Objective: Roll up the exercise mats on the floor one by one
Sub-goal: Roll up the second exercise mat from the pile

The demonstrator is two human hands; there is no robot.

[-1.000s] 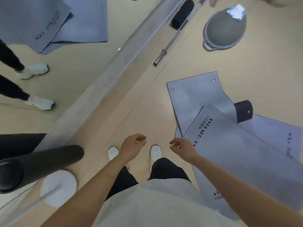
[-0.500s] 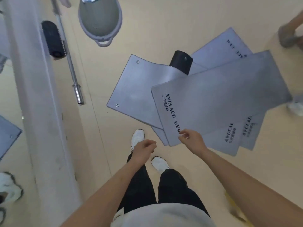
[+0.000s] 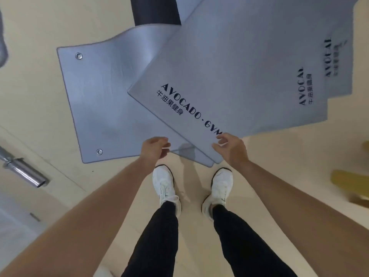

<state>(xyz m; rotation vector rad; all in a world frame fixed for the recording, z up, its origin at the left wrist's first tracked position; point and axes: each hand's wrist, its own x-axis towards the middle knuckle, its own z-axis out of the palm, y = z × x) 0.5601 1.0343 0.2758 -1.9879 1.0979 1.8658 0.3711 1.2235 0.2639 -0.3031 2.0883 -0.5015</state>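
Your right hand (image 3: pixel 231 150), fingers loosely spread and holding nothing, now hovers at the near corner of the top grey foam exercise mat (image 3: pixel 229 76). A second ago you stood off to the side, so you've stepped up square to the pile and can start rolling. Left hand (image 3: pixel 154 147) is half curled, empty too. Count: four flat grey mats overlapping, one dark rolled mat (image 3: pixel 155 11) behind, one steel barbell end (image 3: pixel 24 170).

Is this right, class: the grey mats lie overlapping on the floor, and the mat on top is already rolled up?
No. In the head view the top mat lies flat and unrolled on the other grey mats, which do overlap on the floor.
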